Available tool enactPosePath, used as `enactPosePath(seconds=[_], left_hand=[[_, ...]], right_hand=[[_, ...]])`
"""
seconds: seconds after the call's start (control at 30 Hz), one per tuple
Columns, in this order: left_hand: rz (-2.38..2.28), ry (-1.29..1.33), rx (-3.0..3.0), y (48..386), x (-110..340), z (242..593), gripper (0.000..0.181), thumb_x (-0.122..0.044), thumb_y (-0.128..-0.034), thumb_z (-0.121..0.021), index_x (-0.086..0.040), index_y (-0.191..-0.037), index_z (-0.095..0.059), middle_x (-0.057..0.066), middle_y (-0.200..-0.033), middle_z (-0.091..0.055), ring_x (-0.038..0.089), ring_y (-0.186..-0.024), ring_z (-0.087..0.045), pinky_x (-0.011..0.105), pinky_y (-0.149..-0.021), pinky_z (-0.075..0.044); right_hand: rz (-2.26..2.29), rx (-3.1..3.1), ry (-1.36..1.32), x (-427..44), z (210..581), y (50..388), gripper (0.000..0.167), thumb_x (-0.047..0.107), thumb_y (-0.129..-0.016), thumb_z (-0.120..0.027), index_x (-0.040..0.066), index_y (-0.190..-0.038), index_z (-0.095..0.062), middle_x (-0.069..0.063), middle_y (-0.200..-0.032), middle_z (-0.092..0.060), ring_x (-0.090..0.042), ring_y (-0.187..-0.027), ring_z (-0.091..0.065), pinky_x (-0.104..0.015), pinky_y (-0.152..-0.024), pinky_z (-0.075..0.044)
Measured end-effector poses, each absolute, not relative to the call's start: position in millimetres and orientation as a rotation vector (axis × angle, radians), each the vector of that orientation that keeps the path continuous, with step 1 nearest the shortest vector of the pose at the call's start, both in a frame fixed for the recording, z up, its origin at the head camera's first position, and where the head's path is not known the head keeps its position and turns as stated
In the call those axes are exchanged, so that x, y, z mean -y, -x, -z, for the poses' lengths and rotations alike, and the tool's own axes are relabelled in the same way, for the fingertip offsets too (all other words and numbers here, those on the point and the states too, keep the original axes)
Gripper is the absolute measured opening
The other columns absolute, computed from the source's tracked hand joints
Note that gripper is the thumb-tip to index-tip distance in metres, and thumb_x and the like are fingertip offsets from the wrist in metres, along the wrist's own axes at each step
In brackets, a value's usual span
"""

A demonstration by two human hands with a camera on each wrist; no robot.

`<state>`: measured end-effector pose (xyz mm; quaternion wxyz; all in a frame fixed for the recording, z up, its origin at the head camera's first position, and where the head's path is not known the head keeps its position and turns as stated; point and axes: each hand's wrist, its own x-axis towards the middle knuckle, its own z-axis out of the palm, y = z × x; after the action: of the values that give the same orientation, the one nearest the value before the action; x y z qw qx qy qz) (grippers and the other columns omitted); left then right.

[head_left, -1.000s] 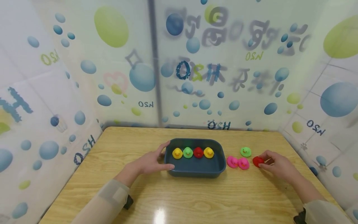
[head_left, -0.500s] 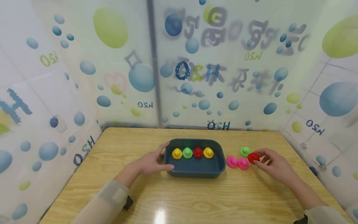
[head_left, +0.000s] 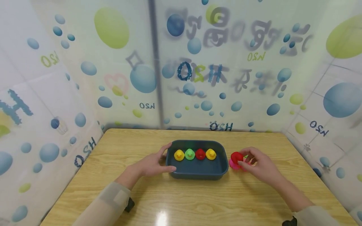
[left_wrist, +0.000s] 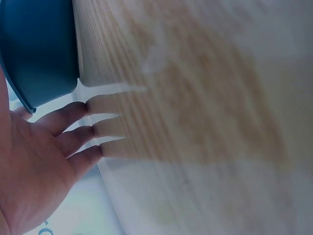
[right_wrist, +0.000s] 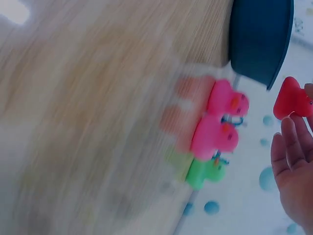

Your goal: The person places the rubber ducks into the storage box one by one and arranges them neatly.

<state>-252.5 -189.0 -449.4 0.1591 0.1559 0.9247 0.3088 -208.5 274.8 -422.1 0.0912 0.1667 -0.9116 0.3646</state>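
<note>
My left hand holds the left end of a dark blue plastic tray, thumb over the near rim and index finger at the far corner. In the left wrist view, the other fingers hang beside the tray wall, near the table. A row of rubber ducks sits inside: yellow, green, red and another yellow one. My right hand pinches a red rubber duck, raised above the table right of the tray.
Two pink rubber ducks and a green one stand on the wooden table; my right hand partly covers them in the head view. A patterned curtain closes off the back and sides.
My right hand has lifted the red duck off the table and carried it left, over the pink ducks towards the tray. My left hand and the tray have stayed put.
</note>
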Motion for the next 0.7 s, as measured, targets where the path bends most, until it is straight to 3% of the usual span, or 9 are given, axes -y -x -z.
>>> enactPosePath(seconds=[0.43,0.7], left_hand=[[-0.884,-0.436,-2.642,252,188,449,0.111,-0.079,-0.089,-0.075,-0.052,-0.174,-0.008,0.014,-0.168,-0.053,0.05,-0.156,-0.047,0.071,-0.125,-0.038],[-0.886,-0.449,-2.641,252,188,448,0.111,-0.079,-0.0896,-0.074,-0.05,-0.175,-0.008,0.015,-0.168,-0.053,0.05,-0.156,-0.046,0.071,-0.125,-0.038]], right_hand=[[-1.124,2.732,-0.619,-218,428,214,0.034,0.015,-0.094,-0.087,0.015,-0.125,-0.071,0.001,-0.109,-0.07,-0.016,-0.091,-0.063,-0.023,-0.075,-0.058],[-1.156,2.701,-0.746,-186,431,222,0.036,0.015,-0.094,-0.088,0.016,-0.125,-0.07,0.003,-0.111,-0.073,-0.007,-0.091,-0.068,-0.023,-0.081,-0.062]])
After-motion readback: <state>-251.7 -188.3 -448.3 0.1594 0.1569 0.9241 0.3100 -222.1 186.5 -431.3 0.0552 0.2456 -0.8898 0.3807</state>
